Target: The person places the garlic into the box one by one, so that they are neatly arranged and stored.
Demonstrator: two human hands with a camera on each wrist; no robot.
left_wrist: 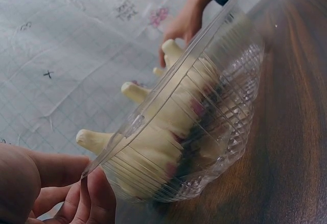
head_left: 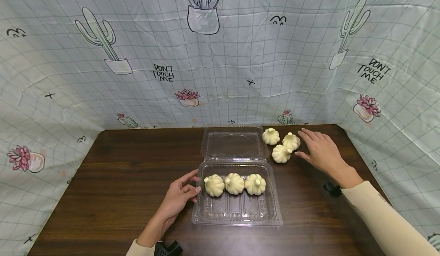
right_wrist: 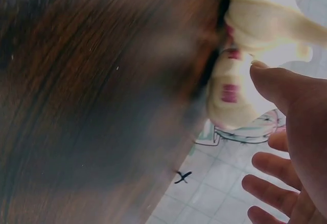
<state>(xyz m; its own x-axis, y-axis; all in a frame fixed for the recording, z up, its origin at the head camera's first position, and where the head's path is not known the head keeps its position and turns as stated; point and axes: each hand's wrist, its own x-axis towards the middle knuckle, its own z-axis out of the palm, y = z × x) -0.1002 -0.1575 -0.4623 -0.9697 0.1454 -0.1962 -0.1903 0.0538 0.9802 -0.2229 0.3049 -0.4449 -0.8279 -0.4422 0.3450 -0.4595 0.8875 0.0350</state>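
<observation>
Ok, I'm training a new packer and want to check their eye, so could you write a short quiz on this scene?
1. How many garlic bulbs sit inside the clear container?
2. True or false: the lid is open.
3. Which hand pinches the container's edge?

Key:
1. Three.
2. True.
3. The left hand.

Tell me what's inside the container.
Three garlic bulbs sit side by side in a row inside the container, in the half nearer its open lid. Whatever lies directly under them is covered and can't be seen.
</observation>
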